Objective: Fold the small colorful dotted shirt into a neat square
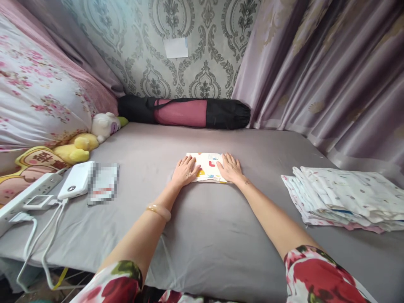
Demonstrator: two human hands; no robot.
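Note:
A small folded white cloth point(207, 167) with red, yellow and blue prints lies flat in the middle of the grey sheet point(208, 235). My left hand point(186, 170) rests on its left end, fingers stretched out and pointing away from me. On the right end lies my right hand point(229, 168), palm down, with its fingers spread. Neither hand grips the cloth; both press on it from above. The cloth's printed middle shows between my hands. A stack of folded, patterned white cloths point(347, 198) sits to the right, apart from my right arm.
At the left are a power strip point(30, 200) with cables, a white power bank point(76, 181) and a blurred packet point(103, 184). Plush toys point(105, 125) lean by a floral pillow point(41, 84). A black and pink rolled-mat bag point(181, 112) lies along the wall.

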